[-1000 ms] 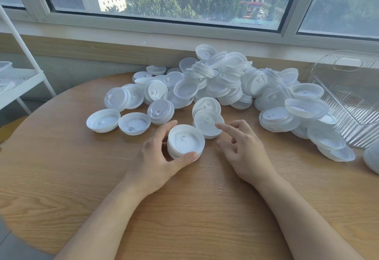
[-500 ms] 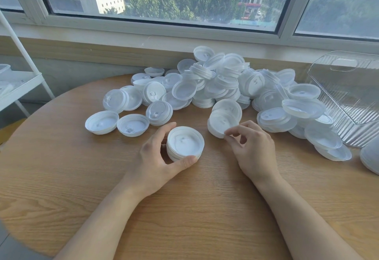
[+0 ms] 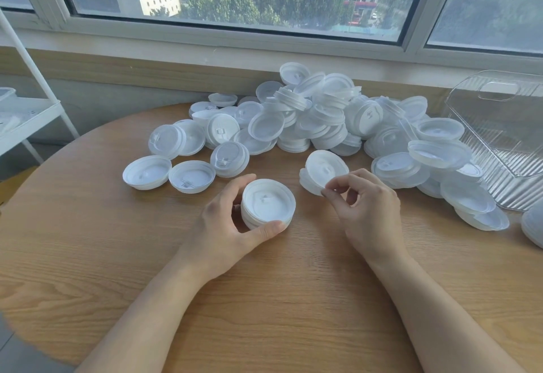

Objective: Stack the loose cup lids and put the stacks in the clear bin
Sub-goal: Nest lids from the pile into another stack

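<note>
Head view: left hand point(image 3: 223, 225), fingers curled round short lid stack point(image 3: 268, 203) on wooden surface point(image 3: 88, 255); right hand point(image 3: 364, 205) pinching tilted lid point(image 3: 324, 168); loose lid pile point(image 3: 323, 116) behind; clear bin point(image 3: 505, 137) far right.

I count two hands in view: left hand point(image 3: 223, 225) and right hand point(image 3: 364, 211). One short lid stack point(image 3: 268, 203). One clear bin point(image 3: 505, 137). One round surface point(image 3: 264, 299). Loose cup lids point(image 3: 323, 116): several dozen, heaped and overlapping; I cannot count them exactly.
</note>
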The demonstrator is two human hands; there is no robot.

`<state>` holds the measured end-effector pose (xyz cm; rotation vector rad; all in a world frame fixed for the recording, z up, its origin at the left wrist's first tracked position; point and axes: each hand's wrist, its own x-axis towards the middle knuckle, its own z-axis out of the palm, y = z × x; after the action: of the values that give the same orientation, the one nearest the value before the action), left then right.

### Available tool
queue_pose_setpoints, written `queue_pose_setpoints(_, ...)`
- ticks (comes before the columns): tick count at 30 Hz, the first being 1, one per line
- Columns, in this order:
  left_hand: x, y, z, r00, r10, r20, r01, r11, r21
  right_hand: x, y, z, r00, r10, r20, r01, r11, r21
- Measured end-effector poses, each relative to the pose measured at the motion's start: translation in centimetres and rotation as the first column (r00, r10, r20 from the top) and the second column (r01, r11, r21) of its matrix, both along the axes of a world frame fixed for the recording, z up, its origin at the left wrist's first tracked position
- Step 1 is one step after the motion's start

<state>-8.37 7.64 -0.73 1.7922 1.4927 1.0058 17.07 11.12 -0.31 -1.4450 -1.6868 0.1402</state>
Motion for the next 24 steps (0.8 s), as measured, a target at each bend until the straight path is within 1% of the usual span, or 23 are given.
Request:
queue_pose_setpoints(7, 0.0, -0.1, 0.1, 1.000, -0.011, -0.002, 0.011, 1.000, -0.004, -0.2, -0.2, 0.3, 0.997, 0.035, -0.064, -0.034, 0.999, 0.020)
queue_pose_setpoints(14, 0.0, -0.1, 0.1, 1.000, -0.015, 0.007, 0.015, 1.000, 0.001, -0.2, -0.4, 0.6, 0.997, 0.024, -0.073, -0.019, 0.997, 0.069)
queue_pose_setpoints(17, -0.1, -0.1, 0.1, 1.000, -0.022, 0.006, 0.022, 1.000, -0.002, -0.6, -1.0, 0.9, 0.990, 0.133, -0.039, -0.128, 0.984, 0.121)
queue_pose_setpoints(20, 0.0, -0.2, 0.3, 1.000, -0.026, 0.015, 0.026, 1.000, 0.006, -1.6, -1.7, 0.8, 0.963, 0.256, 0.078, -0.266, 0.949, 0.167)
queue_pose_setpoints(24, 0.2, -0.3, 0.7, 0.999, -0.048, 0.017, 0.048, 0.998, 0.035, -2.7, -1.9, 0.0, 0.916, 0.355, 0.187, -0.390, 0.897, 0.208)
